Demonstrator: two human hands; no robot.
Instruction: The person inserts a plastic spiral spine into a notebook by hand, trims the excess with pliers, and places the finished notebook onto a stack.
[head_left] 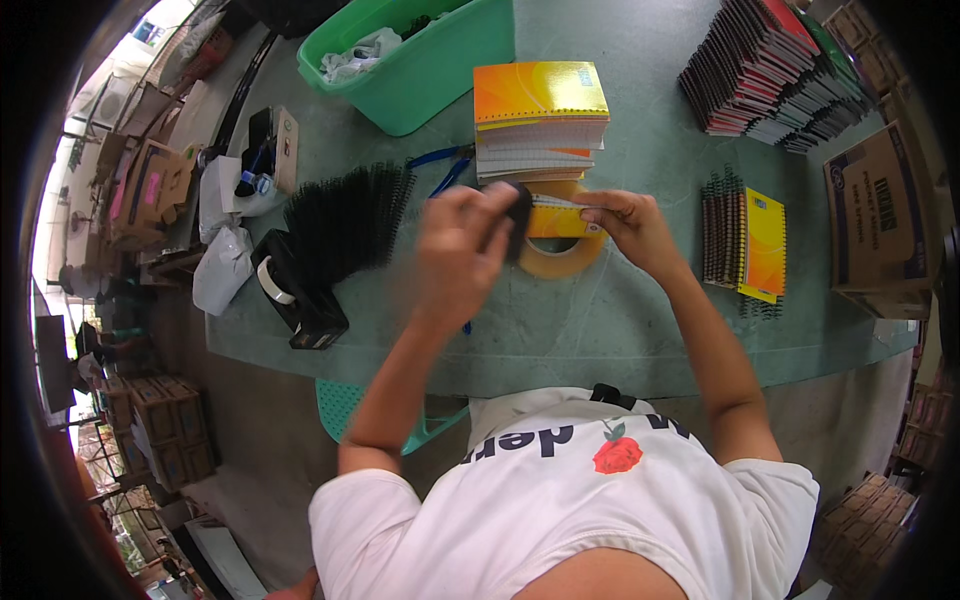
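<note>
My right hand (636, 228) pinches the right end of a small yellow notebook (556, 218), whose punched page edge faces away from me. At its left end, my left hand (458, 248), smeared by motion, has its fingers closed on a black spiral binding coil (519, 222). The coil is blurred, and I cannot tell whether it has entered the holes. Beneath the notebook lies a wide roll of tape (556, 262) on the green table (640, 325). Just beyond stands a stack of unbound yellow-orange notebooks (541, 92).
Left lie black coils (352, 212), a black tape dispenser (295, 290) and blue-handled pliers (445, 168). A green tub (405, 95) stands behind. On the right are bound yellow notebooks (764, 245), a tall pile of spiral notebooks (765, 80) and a cardboard box (880, 220).
</note>
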